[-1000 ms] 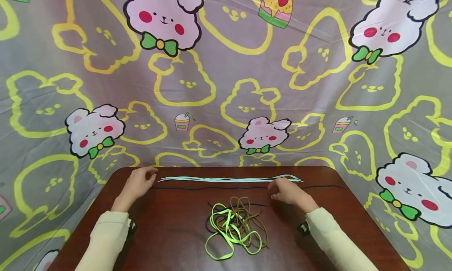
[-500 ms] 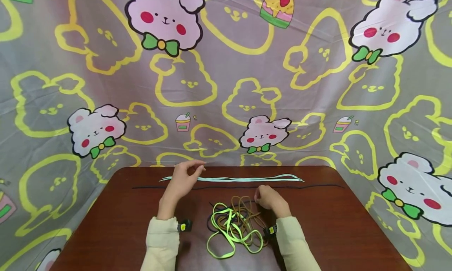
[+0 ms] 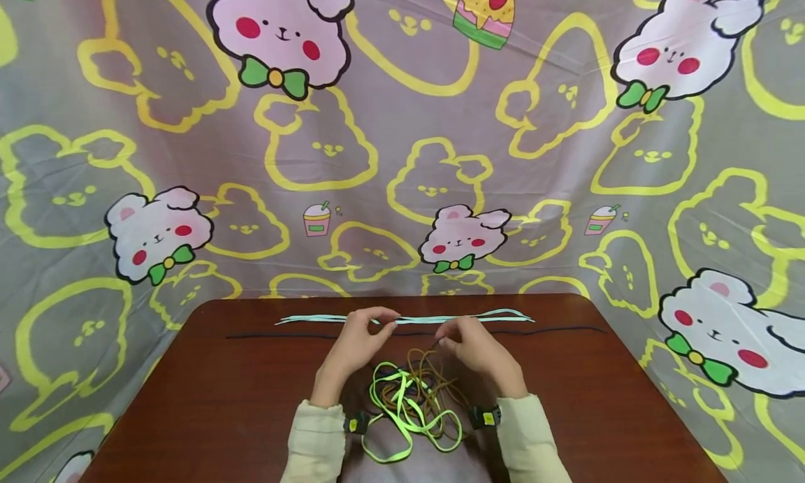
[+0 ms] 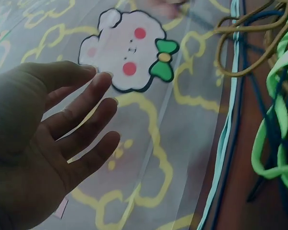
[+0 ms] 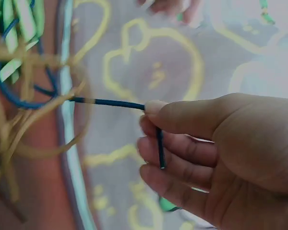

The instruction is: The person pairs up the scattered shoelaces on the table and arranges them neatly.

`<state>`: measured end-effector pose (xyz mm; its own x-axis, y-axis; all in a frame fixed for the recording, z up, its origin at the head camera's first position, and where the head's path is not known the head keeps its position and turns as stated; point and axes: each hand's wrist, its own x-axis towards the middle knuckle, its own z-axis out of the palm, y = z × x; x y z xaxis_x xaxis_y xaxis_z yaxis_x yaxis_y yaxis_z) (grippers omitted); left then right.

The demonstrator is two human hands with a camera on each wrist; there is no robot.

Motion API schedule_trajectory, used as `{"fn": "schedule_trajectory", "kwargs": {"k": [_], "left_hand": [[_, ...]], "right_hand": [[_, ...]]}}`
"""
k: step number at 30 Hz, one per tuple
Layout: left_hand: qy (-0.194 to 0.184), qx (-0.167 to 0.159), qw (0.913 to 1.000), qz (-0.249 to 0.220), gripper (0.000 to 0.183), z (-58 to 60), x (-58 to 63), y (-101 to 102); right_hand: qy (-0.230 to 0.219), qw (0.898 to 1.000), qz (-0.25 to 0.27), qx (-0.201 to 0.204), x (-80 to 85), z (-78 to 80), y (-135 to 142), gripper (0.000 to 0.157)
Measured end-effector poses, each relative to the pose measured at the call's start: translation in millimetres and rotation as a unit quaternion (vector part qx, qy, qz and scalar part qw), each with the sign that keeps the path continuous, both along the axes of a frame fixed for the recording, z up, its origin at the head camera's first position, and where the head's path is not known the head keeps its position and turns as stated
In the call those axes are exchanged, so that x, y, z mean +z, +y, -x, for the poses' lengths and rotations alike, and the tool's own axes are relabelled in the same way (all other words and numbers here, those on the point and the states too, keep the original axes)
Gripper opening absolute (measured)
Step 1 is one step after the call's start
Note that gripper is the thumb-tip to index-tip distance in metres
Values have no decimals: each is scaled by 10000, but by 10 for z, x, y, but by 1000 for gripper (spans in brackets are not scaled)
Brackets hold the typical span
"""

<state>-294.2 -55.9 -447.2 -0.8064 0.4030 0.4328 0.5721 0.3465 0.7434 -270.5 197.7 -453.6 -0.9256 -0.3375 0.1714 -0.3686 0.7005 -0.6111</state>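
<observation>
In the right wrist view my right hand (image 5: 197,139) pinches a dark blue shoelace (image 5: 117,103) between thumb and forefinger, its tipped end hanging below them. The rest of that lace runs down into a tangled pile of neon green shoelace (image 3: 393,458) and brown shoelace (image 3: 454,392). Facing it above the table, my left hand (image 3: 353,347) holds nothing; its fingers are loosely bent and spread in the left wrist view. Behind the hands, pale aqua shoelaces (image 3: 434,320) lie stretched out side by side, partly hidden by the fingers.
A long dark shoelace (image 3: 264,337) lies nearly straight across the brown table (image 3: 207,399), just in front of the aqua ones. A grey cloth (image 3: 377,203) printed with cartoon animals hangs behind the table and along its sides.
My left hand has come from the table's left side toward the middle. My right hand moved left to the pile, took hold of the dark blue shoelace's end and lifted it.
</observation>
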Motion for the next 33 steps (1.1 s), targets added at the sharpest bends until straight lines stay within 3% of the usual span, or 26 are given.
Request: {"fn": "schedule_trajectory", "kwargs": {"k": [6,10,14,18,22,25,29,33], "left_hand": [[17,-324,9993,182,20,-93,22,153],[-191,-863,9961,51,28,-193,96,273],[-585,-1516,9864,-229,27,-272,180,380],[-824,-1848,9776,-581,23,-329,264,415],[-673,-1816,9783,-732,20,-461,467,350],[-549,-1598,9827,-764,18,-570,646,299],[-513,-1242,9874,-835,18,-680,798,231],[-493,-1137,9894,-759,18,-773,905,149]], "right_hand": [[833,9960,314,77,363,-237,-148,16],[1282,9875,856,342,570,-429,-215,18],[1996,9715,1219,379,731,-569,-244,21],[2777,9514,1330,-68,835,-639,-222,23],[3159,9364,1459,-456,881,-668,-170,19],[3381,9271,1473,-671,899,-670,-103,16],[3637,9149,1549,-816,921,-662,-15,16],[3849,9039,1633,-899,940,-660,71,19]]}}
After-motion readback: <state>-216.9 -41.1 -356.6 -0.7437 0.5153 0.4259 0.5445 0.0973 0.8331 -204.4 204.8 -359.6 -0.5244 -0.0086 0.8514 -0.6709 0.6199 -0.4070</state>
